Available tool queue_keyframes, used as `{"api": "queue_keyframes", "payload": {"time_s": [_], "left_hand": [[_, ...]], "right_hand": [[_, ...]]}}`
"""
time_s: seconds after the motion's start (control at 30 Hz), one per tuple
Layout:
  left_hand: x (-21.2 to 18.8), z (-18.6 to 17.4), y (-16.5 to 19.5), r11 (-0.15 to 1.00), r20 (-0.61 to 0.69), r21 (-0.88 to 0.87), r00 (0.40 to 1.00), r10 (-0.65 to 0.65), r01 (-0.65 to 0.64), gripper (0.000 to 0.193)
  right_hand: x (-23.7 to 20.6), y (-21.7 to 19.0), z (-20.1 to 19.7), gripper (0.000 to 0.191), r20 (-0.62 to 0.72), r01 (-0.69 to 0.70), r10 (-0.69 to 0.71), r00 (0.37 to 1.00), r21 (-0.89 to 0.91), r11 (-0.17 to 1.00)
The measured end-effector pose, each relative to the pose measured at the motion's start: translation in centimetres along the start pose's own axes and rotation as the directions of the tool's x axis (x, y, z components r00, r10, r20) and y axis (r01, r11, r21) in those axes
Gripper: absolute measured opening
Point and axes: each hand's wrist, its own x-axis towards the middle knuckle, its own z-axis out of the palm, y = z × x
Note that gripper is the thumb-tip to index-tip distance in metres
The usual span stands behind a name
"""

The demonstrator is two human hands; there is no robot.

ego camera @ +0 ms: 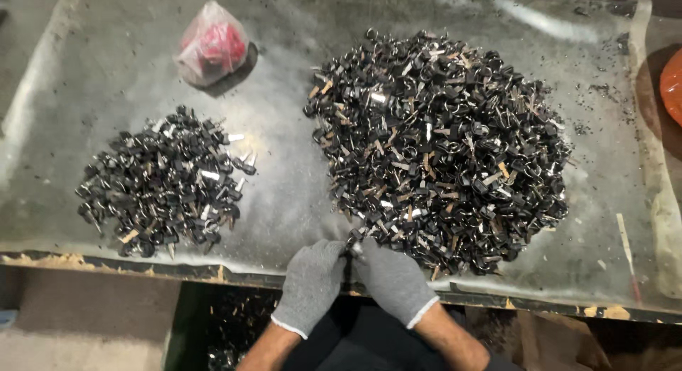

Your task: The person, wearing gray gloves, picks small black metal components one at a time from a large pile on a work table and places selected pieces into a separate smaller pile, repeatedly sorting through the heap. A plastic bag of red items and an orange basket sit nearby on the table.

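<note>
Pinching one small black part between them, your gloved left hand and right hand meet fingertip to fingertip at the desk's near edge, touching the big heap of black parts. A smaller heap lies well left, a plastic bag of red pieces beyond it.

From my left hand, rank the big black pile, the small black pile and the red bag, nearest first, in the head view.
From the left hand:
1. Big pile, just ahead, right.
2. Small pile, left.
3. Red bag, far back left.
</note>
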Motion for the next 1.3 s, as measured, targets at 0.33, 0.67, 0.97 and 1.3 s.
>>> {"api": "queue_keyframes", "payload": {"time_s": [0.33,0.67,0.97,1.3], "left_hand": [[-0.7,0.4,0.2,0.999,-0.04,-0.048,0.999,0.0,-0.001,0.04],[-1.3,0.3,0.2,0.989,-0.074,0.142,0.997,-0.017,0.028,0.015],[-1.2,0.2,0.1,0.995,-0.077,0.074,0.995,-0.056,0.062,0.013],[-1.3,0.6,0.2,0.998,-0.124,0.056,0.992,-0.027,0.034,0.012]], "right_hand": [[-0.9,-1.6,-0.1,0.016,-0.043,-0.002,-0.001,0.999,-0.083,0.997],[-1.3,-0.5,-0.3,0.024,-0.079,0.073,-0.071,0.994,0.025,0.997],[-1.6,-1.7,-1.1,0.011,-0.004,0.036,-0.037,0.999,-0.136,0.99],[-0.8,-0.4,0.1,0.02,0.034,-0.041,0.043,0.998,-0.07,0.997]]}}
